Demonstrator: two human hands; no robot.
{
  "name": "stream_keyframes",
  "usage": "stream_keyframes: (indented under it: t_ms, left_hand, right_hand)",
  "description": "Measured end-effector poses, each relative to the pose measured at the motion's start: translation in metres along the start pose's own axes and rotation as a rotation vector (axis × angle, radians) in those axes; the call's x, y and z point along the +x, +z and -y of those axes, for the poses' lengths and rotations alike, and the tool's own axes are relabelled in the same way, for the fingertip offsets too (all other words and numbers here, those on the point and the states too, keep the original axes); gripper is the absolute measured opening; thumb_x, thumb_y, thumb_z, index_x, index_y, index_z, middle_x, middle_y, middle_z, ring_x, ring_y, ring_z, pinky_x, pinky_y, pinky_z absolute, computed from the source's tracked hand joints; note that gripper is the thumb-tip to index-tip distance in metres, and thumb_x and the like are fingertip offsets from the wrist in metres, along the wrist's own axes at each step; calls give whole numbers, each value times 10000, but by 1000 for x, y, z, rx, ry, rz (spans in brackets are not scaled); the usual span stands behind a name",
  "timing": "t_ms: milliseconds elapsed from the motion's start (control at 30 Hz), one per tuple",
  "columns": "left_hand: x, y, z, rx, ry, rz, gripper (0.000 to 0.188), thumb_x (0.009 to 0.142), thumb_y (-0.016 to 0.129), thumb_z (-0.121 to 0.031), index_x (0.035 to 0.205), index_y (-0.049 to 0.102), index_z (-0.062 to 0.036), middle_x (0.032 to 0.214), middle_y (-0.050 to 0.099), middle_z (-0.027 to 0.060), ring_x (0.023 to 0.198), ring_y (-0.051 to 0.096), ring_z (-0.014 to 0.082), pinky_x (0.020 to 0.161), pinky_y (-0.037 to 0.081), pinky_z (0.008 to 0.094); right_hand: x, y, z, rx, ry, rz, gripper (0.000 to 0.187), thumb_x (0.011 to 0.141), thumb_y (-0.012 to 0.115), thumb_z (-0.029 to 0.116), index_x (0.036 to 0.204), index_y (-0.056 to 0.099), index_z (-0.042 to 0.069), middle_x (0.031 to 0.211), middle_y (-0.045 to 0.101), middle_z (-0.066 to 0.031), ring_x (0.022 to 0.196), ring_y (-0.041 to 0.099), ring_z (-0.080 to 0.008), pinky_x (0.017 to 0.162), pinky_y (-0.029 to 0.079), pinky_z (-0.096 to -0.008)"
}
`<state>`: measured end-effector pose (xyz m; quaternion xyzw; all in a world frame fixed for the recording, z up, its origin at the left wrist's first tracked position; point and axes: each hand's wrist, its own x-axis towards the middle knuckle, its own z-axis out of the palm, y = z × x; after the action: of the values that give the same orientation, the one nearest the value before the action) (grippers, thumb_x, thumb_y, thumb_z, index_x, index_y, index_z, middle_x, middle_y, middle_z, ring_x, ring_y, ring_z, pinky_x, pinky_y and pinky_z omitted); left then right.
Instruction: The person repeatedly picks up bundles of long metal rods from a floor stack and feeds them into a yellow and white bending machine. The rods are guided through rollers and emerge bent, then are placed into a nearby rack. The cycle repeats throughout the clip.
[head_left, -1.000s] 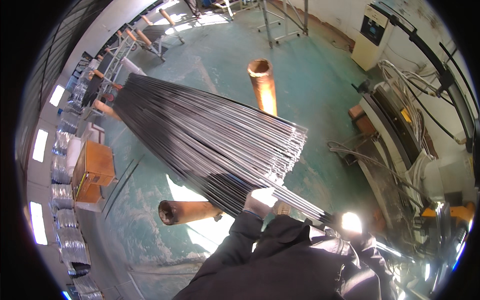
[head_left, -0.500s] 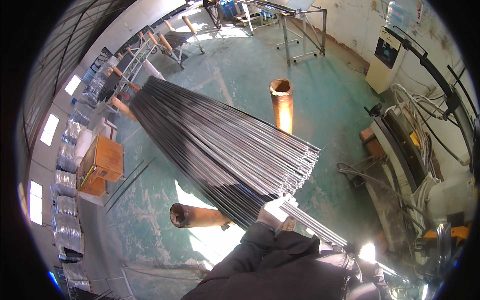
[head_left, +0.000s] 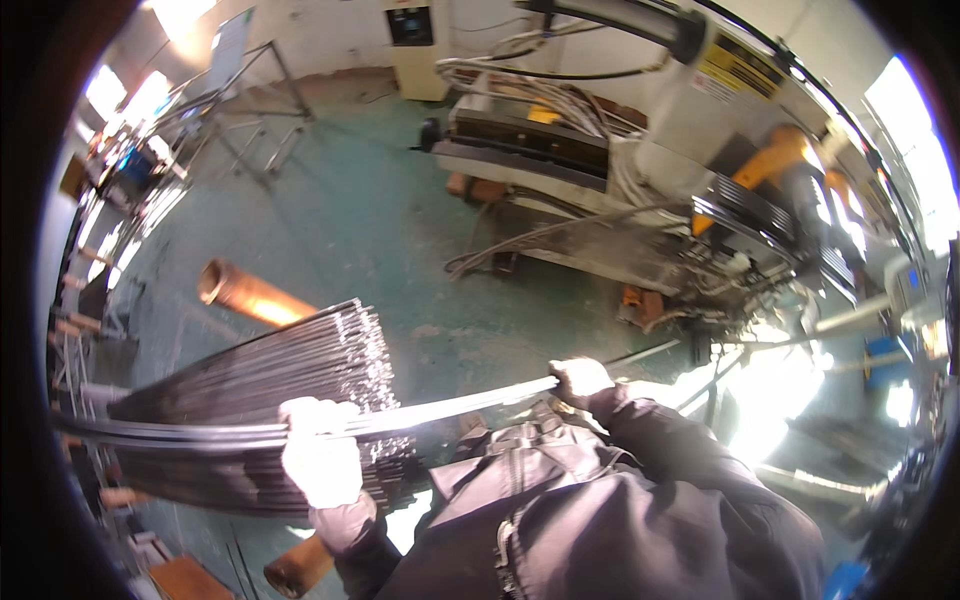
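A few long thin metal rods (head_left: 460, 405) run across in front of my body, slightly bowed. My left hand (head_left: 322, 455), in a pale glove washed out by glare, is closed around them above the near end of the rod pile. Farther right, my right hand (head_left: 582, 382), also gloved, grips the same rods. A thin length sticks out past it to the right. The large pile of dark rods (head_left: 240, 375) fans out at left beneath the held ones, its bright cut ends toward me. Blur hides the exact number of rods held.
Brown round posts flank the pile, one post (head_left: 265, 298) beyond it and another post (head_left: 300, 565) near the bottom edge. Ahead stands a long machine (head_left: 540, 150) with hoses. Cables (head_left: 560, 225) and an orange-and-black unit (head_left: 770, 180) lie to the right, beside strong glare.
My view has swung right, so the pile now sits at left and the machine ahead. The held rods now pass over the pile. My right hand, earlier lost in glare, shows clearly.
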<state>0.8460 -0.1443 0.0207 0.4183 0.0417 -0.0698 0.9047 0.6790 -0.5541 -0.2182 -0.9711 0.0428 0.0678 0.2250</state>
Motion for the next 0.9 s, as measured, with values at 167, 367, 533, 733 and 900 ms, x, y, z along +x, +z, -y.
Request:
stream_keyframes:
  t_ms: [167, 367, 533, 733, 900]
  left_hand:
    - [8, 94, -42, 77, 183, 471, 223, 1140, 684, -243, 1060, 497, -152, 817, 436, -24, 691, 461, 119, 699, 390, 344]
    - [-10, 202, -22, 235, 253, 679, 252, 1130, 721, -291, 1097, 575, -87, 822, 372, -39, 694, 390, 95, 708, 342, 325]
    - [-25, 264, 10, 306, 224, 820, 236, 1142, 706, -300, 1217, 586, -110, 839, 445, -25, 680, 475, 112, 691, 392, 344]
    - [-35, 321, 36, 308, 215, 887, 254, 1166, 663, -282, 1268, 618, -55, 834, 408, -21, 695, 460, 113, 711, 352, 324]
    - [-42, 349, 39, 396, 383, 836, 320, 1173, 649, -308, 1325, 600, -31, 890, 349, -23, 778, 397, 104, 800, 347, 321]
  right_hand:
    - [17, 5, 11, 155, 130, -118, 123, 928, 745, 247, 995, 730, 145, 921, 757, -162, 962, 732, -434, 843, 565, -556]
    - [15, 12, 6, 339, 210, -280, 165, 927, 769, 277, 1012, 733, 140, 981, 773, -145, 1028, 726, -419, 914, 563, -537]
    - [-10, -4, -9, 438, 185, -347, 301, 866, 800, 242, 1133, 752, 110, 1069, 783, -151, 1091, 740, -392, 986, 566, -510]
    - [-27, -33, -43, 529, 208, -351, 393, 801, 776, 174, 1180, 758, 73, 1106, 783, -192, 1118, 736, -420, 1003, 582, -513]
    - [-68, -66, -79, 509, 359, -244, 395, 793, 754, 157, 1176, 764, 63, 1087, 797, -214, 1092, 754, -436, 978, 602, -514]
